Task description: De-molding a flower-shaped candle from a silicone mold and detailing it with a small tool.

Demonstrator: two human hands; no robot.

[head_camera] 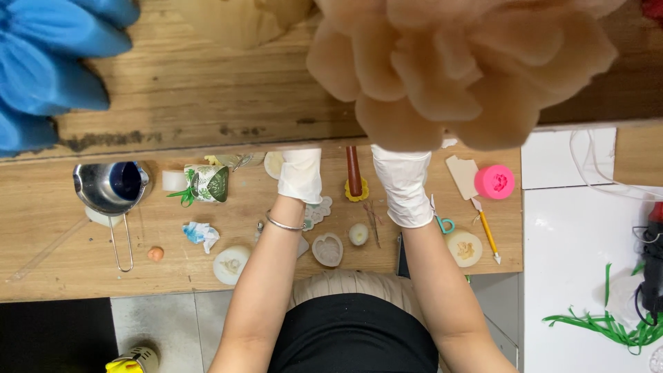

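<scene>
A large peach-coloured flower [456, 62] with thick, rounded petals fills the top of the frame, raised close to the head camera above a wooden workbench [62, 269]. Both gloved hands reach up beneath it: the left hand [300, 174] under its left edge, the right hand [404, 185] under its middle, apparently supporting it from below so the petals stay untouched. The fingers of both hands vanish behind the bloom, so whether they are spread, closed or gripping it cannot be told. A thin metal bangle [284, 224] circles the left wrist.

Between the hands, on the bench, a reddish-brown rod [353, 169] stands in a small yellow flower-shaped piece [357, 191]. Below lie a heart-shaped mould [327, 249], a small round white piece [358, 234] and a round mould [231, 264], spread within easy reach of the seated person. To the right sit a pink mould [494, 182], a yellow-handled tool [488, 233] and another round mould [464, 249]; scissors [442, 222] are partly covered by the right wrist. To the left stand a steel pouring pot [110, 186], a leaf-patterned cup [206, 184] and a crumpled blue-and-white scrap [201, 234].

Blue petal-like shapes [48, 62] are cut off at the upper left corner. Green strips [608, 324] lie on a white surface [573, 228] at right, beside a dark tool that is hard to make out.
</scene>
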